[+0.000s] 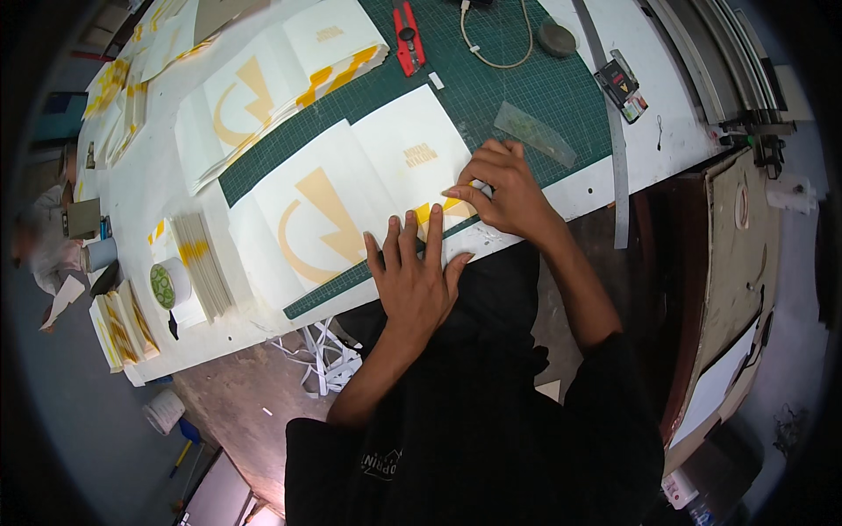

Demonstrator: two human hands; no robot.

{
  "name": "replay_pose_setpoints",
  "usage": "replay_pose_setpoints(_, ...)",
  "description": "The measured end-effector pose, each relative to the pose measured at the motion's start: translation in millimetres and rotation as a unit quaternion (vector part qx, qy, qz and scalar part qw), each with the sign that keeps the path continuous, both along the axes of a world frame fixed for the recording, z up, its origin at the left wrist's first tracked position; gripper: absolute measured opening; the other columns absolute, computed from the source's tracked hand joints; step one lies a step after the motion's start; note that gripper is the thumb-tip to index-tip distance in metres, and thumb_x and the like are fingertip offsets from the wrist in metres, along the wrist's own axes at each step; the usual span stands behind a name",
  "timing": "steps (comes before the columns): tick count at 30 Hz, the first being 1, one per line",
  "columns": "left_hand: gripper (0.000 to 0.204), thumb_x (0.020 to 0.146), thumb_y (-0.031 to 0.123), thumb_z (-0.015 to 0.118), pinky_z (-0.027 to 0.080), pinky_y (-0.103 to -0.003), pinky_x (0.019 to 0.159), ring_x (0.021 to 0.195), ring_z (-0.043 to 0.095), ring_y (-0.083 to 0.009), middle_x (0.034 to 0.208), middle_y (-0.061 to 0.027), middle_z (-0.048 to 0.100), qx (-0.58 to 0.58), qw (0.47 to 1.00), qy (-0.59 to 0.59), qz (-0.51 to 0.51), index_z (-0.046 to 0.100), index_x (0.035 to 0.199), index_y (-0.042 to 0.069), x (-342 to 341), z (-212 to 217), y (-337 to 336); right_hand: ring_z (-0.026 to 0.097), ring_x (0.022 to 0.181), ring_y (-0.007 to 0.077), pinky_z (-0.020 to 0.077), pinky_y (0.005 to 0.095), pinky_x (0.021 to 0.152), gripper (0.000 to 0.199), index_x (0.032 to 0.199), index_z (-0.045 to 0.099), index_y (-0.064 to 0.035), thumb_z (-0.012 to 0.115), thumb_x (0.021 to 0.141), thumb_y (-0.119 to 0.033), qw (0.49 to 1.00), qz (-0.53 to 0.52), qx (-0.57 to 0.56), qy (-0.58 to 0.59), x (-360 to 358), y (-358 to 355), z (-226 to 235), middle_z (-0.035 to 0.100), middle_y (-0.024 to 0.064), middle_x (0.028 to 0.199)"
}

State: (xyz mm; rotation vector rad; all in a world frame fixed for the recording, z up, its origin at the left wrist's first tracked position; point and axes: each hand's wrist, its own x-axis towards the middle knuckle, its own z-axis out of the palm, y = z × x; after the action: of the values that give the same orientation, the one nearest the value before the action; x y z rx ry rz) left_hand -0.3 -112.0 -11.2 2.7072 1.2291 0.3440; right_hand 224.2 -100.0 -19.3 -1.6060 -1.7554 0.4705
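White table (645, 153), green cutting mat (561, 96), white sheet (377, 184) with pale orange print on near part of mat, left hand (410, 289) open on sheet's near edge, fingers spread, right hand (509, 188) curled at sheet's near right corner, grip unclear, red cutter (408, 44) far on mat

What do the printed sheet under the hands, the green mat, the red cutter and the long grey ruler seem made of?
Printed sheet: paper or thin card, smooth, fairly matte; thin and creased.
Green mat: likely matte plastic or vinyl; flat, fine-gridded surface.
Red cutter: body probably hard plastic, judging by its solid, even colour.
Long grey ruler: perhaps metal; thin, dull grey strip.
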Motion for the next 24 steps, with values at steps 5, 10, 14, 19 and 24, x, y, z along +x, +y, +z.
replay_pose_setpoints(5, 0.07, 0.101, 0.053, 0.065, 0.028, -0.071, 0.118, 0.139, 0.049, -0.0464, 0.145, -0.024, 0.053, -0.004, 1.0, -0.006, 0.0, 0.052, 0.158, 0.014, 0.2, 1.3, 1.0, 0.061, 0.099, 0.0247, 0.0342, 0.0471, 0.099, 0.018, 0.087, 0.074, -0.0043, 0.084, 0.089, -0.02, 1.0, -0.001, 0.012, -0.023, -0.8, -0.2, -2.0, 0.071, 0.0087, 0.093)
replay_pose_setpoints(10, 0.07, 0.101, 0.053, 0.066, 0.029, -0.071, 0.118, 0.139, 0.049, -0.046, 0.144, -0.0238, 0.053, 0.0, 1.0, -0.006, 0.0, 0.052, 0.157, 0.014, 0.7, 1.5, 1.3, 0.061, 0.1, 0.0253, 0.0343, 0.0463, 0.098, 0.019, 0.086, 0.073, -0.0044, 0.084, 0.09, -0.019, 0.999, 0.004, 0.015, -0.031, -0.6, -0.4, -0.4, 0.07, 0.0091, 0.092)
replay_pose_setpoints(14, 0.07, 0.101, 0.053, 0.065, 0.029, -0.071, 0.118, 0.139, 0.049, -0.0459, 0.144, -0.0241, 0.053, 0.003, 1.0, -0.006, -0.001, 0.053, 0.157, 0.013, 0.4, 1.2, 0.9, 0.06, 0.1, 0.025, 0.0339, 0.0465, 0.099, 0.018, 0.087, 0.073, -0.0049, 0.083, 0.09, -0.019, 0.999, 0.011, 0.011, -0.029, -0.5, -0.8, 0.5, 0.069, 0.0086, 0.092)
replay_pose_setpoints(19, 0.069, 0.101, 0.053, 0.065, 0.03, -0.072, 0.117, 0.139, 0.049, -0.046, 0.144, -0.0243, 0.053, 0.002, 1.0, -0.005, -0.005, 0.053, 0.156, 0.012, 1.1, 1.5, 0.7, 0.057, 0.109, 0.0262, 0.0286, 0.0514, 0.103, 0.02, 0.091, 0.074, -0.0074, 0.084, 0.09, -0.024, 0.997, -0.029, 0.039, -0.066, 0.2, -4.7, -1.8, 0.068, 0.0079, 0.103)
replay_pose_setpoints(24, 0.068, 0.101, 0.052, 0.066, 0.03, -0.071, 0.117, 0.14, 0.048, -0.0458, 0.143, -0.0242, 0.054, 0.005, 1.0, 0.004, -0.001, 0.054, 0.156, 0.012, 0.8, 2.0, 0.7, 0.052, 0.116, 0.0276, 0.0233, 0.0541, 0.107, 0.024, 0.094, 0.074, -0.0101, 0.086, 0.088, -0.031, 0.989, -0.118, -0.054, -0.068, 11.3, -18.7, 7.8, 0.065, 0.0077, 0.108)
